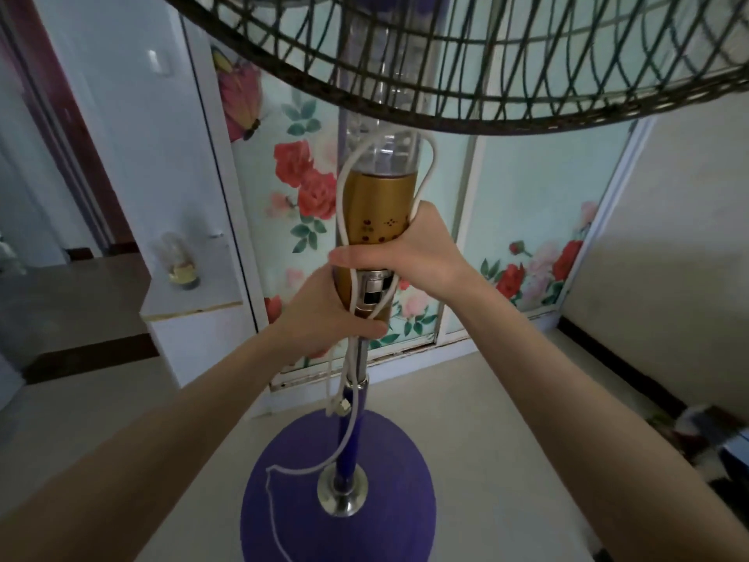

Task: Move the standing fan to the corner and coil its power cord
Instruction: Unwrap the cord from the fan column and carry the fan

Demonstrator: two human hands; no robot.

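While the standing fan (379, 221) rises upright between both forearms, its long axis runs from the purple base (336, 492) on the floor below the hands up to the wire grille (466, 62) above them. Beyond the hands stands a flowered sliding door (300, 188), a wall lies to the right, and open floor surrounds the base. The right hand (409, 245) wraps the gold column; the left hand (324, 314) grips just beneath, pinning the white power cord (344, 399) (loops hang down to the base).
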